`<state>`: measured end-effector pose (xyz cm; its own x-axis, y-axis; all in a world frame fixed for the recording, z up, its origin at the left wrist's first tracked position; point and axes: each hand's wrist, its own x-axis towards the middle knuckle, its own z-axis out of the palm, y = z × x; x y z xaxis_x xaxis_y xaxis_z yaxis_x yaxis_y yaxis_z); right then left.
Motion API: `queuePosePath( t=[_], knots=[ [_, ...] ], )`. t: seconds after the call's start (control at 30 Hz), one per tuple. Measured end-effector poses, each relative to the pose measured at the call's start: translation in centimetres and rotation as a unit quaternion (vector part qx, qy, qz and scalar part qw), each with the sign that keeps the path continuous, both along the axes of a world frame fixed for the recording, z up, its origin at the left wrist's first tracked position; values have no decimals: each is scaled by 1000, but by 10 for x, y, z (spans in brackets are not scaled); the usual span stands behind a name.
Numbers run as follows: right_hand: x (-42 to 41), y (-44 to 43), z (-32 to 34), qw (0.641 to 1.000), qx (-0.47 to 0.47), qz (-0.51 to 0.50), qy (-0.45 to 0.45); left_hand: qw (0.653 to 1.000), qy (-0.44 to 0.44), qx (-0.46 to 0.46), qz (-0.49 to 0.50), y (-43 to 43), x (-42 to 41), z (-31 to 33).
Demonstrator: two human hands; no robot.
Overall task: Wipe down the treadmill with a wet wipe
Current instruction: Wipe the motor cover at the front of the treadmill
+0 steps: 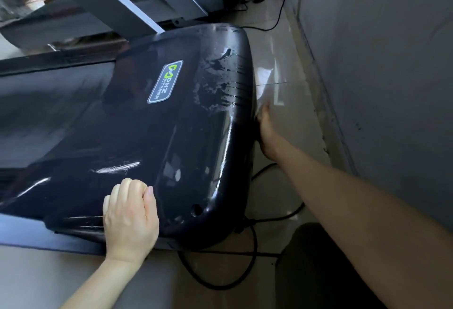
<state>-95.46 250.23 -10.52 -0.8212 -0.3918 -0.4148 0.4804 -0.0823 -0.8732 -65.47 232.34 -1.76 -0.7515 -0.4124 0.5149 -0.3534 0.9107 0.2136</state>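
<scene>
The front face of the treadmill's motor cover [157,137] is judged to be the part under wiping, since the right hand [266,132] is reached down over its front edge, just beside the floor tiles [294,117]. The step is best done in long, overlapping passes along that edge, with pressure kept even and the power cable [247,257] below left undisturbed. The right fingers are hidden behind the rim, so it cannot be told whether a wet wipe is held. A pale patch just beyond the hand may be wipe or glare. The left hand [130,215] is rested on the near corner of the cover, its fingers curled into a fist with nothing seen in it.

The cover is glossy black plastic, set low at the head of the running belt [49,103], and a green-and-grey logo badge [165,81] is fixed on top. Wet streaks [220,81] lie patchily near the far edge, so a second pass there is advisable.
</scene>
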Motion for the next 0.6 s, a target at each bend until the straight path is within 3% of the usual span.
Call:
queuePosePath(
  t=[0.07,0.17,0.27,0.4,0.5,0.6],
  knots=[
    [29,0,-2,999,14,26,-44,1000,-12,-3,5,2,0,2],
    [97,16,-5,979,-21,81,-184,999,-42,-12,8,5,6,10],
    [92,18,1,959,-32,73,-271,992,-111,-52,-28,-2,7,25],
    [13,-2,44,990,-2,-27,-139,954,-278,-98,-60,-14,-6,55],
    [8,-11,65,999,15,-28,-31,918,-397,13,-17,-16,-17,74],
    [64,4,73,1000,-4,-8,-5,891,-447,71,7,-12,-27,89]
  ],
)
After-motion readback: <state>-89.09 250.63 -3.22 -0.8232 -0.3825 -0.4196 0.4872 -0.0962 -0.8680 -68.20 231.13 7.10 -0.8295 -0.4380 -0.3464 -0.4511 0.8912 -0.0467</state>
